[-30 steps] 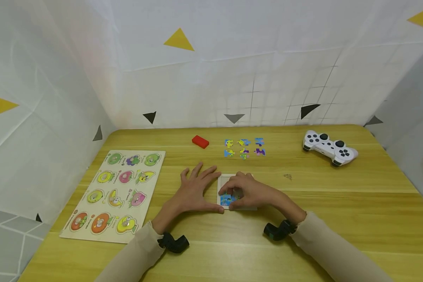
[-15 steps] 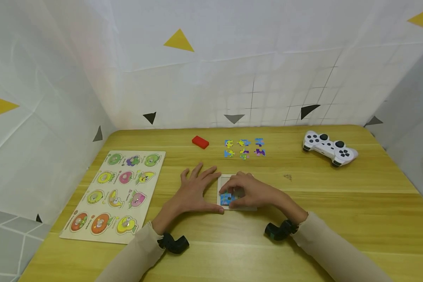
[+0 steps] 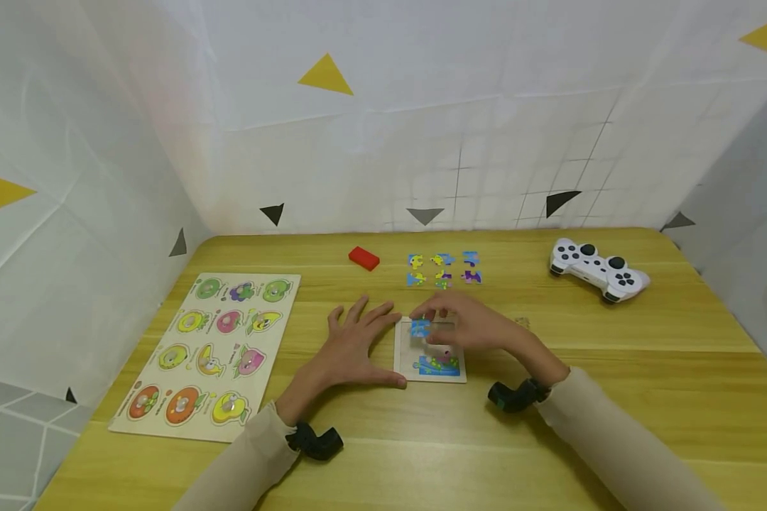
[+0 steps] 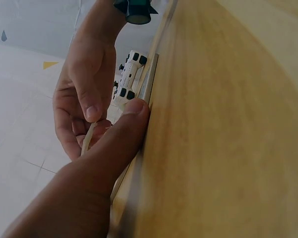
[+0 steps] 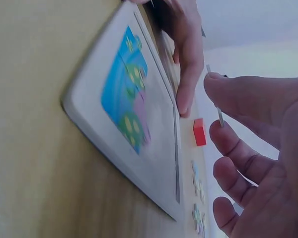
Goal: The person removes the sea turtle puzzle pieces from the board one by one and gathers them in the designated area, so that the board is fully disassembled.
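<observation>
My right hand (image 3: 469,323) pinches a small blue jigsaw piece (image 3: 420,328) between thumb and fingertips, raised over the upper left of a white puzzle tray (image 3: 404,376). In the right wrist view the piece (image 5: 220,115) shows edge-on as a thin pale strip. Along the tray's bottom lie joined jigsaw pieces (image 3: 439,365) with a blue, green and pink picture; the rest of the visible tray floor is pale and bare. My left hand (image 3: 351,348) rests at the tray's left side with fingers spread, thumb at the lower left corner and index finger at the upper left.
Several loose jigsaw pieces (image 3: 443,260) lie in two rows behind the tray. A red block (image 3: 363,258) sits left of them. On the left lies a wooden fruit peg board (image 3: 265,355); a white game controller (image 3: 597,270) is at the back right.
My right hand has lifted a blue piece from the tray's lower left and moved it up and away from me. The left hand has stayed in place.
</observation>
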Demonstrator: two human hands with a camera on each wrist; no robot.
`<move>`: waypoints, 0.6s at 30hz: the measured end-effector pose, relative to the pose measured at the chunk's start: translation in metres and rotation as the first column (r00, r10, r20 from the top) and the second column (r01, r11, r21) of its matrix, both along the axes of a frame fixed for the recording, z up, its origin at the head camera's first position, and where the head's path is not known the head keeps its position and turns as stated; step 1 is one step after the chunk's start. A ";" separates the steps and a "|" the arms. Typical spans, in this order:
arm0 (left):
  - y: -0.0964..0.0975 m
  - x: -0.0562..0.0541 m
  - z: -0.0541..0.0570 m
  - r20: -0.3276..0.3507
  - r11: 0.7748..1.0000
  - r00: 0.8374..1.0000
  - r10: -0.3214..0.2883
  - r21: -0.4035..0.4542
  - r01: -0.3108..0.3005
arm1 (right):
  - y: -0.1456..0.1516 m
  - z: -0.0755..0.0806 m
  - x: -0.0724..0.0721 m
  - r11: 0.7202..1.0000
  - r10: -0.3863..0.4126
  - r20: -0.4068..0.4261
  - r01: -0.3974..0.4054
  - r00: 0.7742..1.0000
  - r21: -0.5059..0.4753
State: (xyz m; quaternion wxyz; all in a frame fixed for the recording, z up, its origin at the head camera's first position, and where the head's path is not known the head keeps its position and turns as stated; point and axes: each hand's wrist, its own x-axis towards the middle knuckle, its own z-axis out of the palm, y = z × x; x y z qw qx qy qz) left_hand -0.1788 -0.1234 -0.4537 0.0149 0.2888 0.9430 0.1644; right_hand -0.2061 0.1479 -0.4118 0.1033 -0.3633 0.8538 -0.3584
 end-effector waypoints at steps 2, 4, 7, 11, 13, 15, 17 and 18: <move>0.000 0.000 0.000 0.002 1.000 1.000 0.001 -0.001 -0.001 | 0.000 0.001 -0.004 1.000 0.001 -0.029 -0.001 1.000 -0.006; 0.000 0.000 0.001 0.003 1.000 1.000 0.000 -0.002 0.000 | 0.001 0.001 -0.008 1.000 0.006 -0.060 -0.007 0.998 -0.019; 0.000 0.001 0.001 0.007 1.000 1.000 0.001 -0.003 -0.001 | 0.001 0.000 -0.013 0.999 0.009 -0.109 -0.012 0.994 -0.033; 0.000 0.000 0.000 0.004 1.000 1.000 0.004 -0.015 -0.004 | 0.001 -0.004 -0.020 0.999 -0.001 -0.148 -0.004 0.989 -0.034; 0.000 0.000 -0.001 -0.003 1.000 1.000 0.004 -0.019 -0.004 | 0.001 -0.006 -0.023 1.000 -0.010 -0.160 0.006 0.987 -0.025; 0.000 0.000 -0.002 -0.007 1.000 1.000 0.004 -0.019 -0.004 | 0.000 -0.008 -0.026 1.000 -0.024 -0.166 0.022 0.986 -0.010; 0.000 0.000 -0.002 -0.012 1.000 1.000 0.005 -0.018 -0.005 | -0.002 -0.009 -0.029 0.999 -0.038 -0.181 0.040 0.983 0.009; 0.000 -0.001 -0.002 -0.014 1.000 1.000 0.004 -0.018 -0.004 | -0.003 -0.010 -0.030 0.998 -0.046 -0.187 0.051 0.981 0.021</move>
